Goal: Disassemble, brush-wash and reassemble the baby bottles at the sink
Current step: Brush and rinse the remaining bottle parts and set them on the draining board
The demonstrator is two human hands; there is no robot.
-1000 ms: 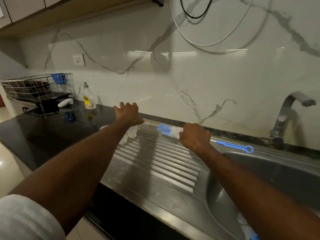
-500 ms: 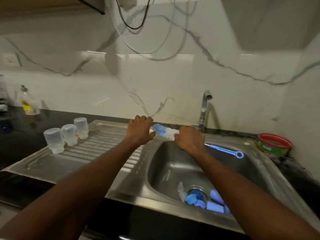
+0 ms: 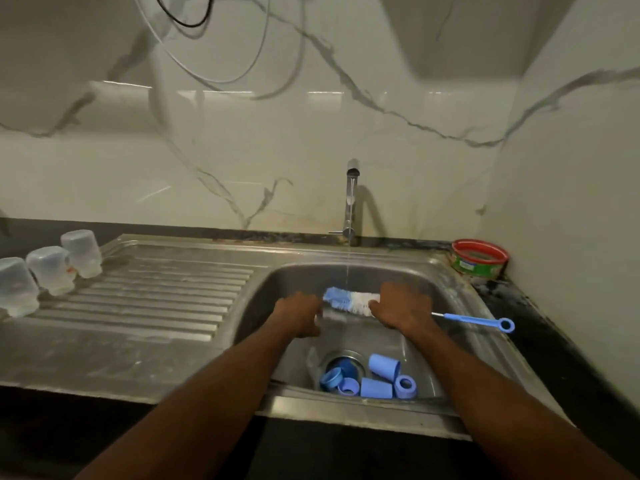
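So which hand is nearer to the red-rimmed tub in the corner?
Right. The right hand holds the bottle brush over the sink, on the red-rimmed tub side; the left hand is further left.

We are in a home kitchen. A steel sink (image 3: pixel 460 285) with a ribbed draining board (image 3: pixel 166 299) is set in a dark counter (image 3: pixel 540 306) below a marble-patterned wall (image 3: pixel 242 161). A tap (image 3: pixel 350 199) runs into the basin. Upturned baby bottles (image 3: pixel 52 268) drain at left; a red-lidded tub (image 3: pixel 479 259) sits in the corner.
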